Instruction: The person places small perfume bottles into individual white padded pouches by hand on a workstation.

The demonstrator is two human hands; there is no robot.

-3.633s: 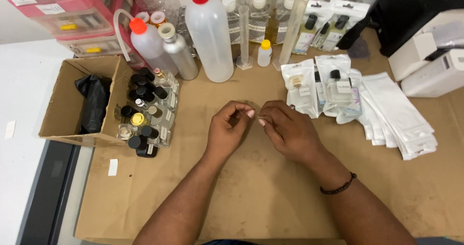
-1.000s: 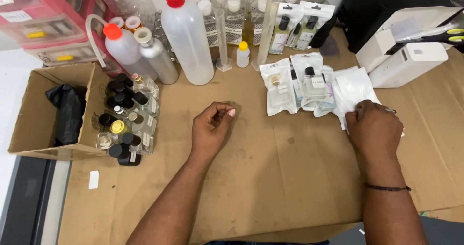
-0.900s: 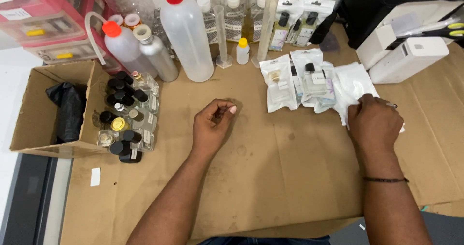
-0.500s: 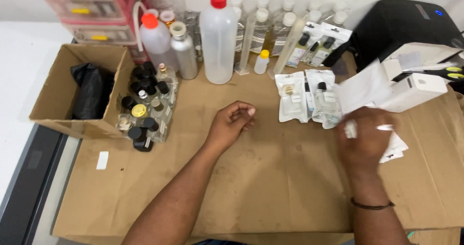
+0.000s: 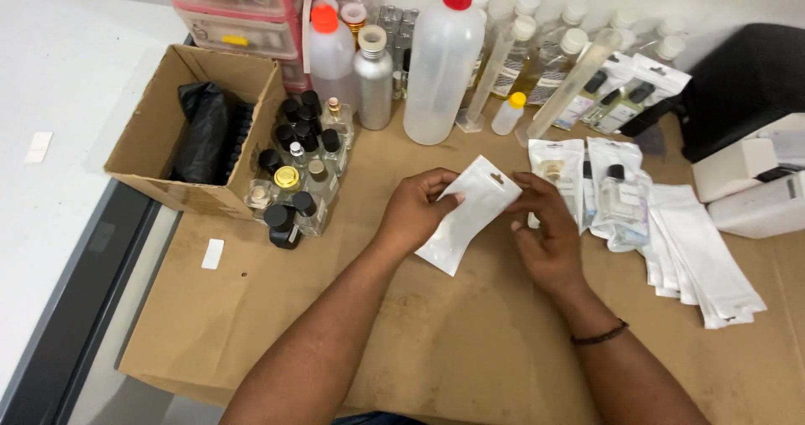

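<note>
- White and flat, the pouch (image 5: 468, 213) sits tilted between my two hands above the middle of the tabletop (image 5: 470, 349), its hang-hole end pointing up and right; I cannot tell whether anything is in it.
- My left hand (image 5: 415, 211) is curled shut on the pouch's left edge, thumb on top and fingers underneath.
- My right hand (image 5: 549, 232) pinches the pouch's upper right corner with its fingertips, the rest of the hand loosely bent.
- Just right of my right hand lie filled pouches (image 5: 599, 186), each showing a small bottle through a clear front.
- Further right, a fanned stack of empty white pouches (image 5: 700, 257) rests flat, near the tabletop's right side.
- Left of my left hand stands a cluster of small bottles (image 5: 298, 169) with black and gold caps, packed close together.
- Touching that cluster is an open cardboard box (image 5: 159, 132) holding a black plastic bag (image 5: 201, 132).
- Along the back stand a tall translucent bottle with a red cap (image 5: 440, 60), a shorter one with an orange cap (image 5: 331, 48), and a metal bottle (image 5: 373, 77) between them.
- Behind these, a row of clear white-capped bottles (image 5: 553, 48) lines the wall.
- Brown paper covers the tabletop; the widest open room is in front of my hands, toward the near edge, and its left edge runs just past the box.
</note>
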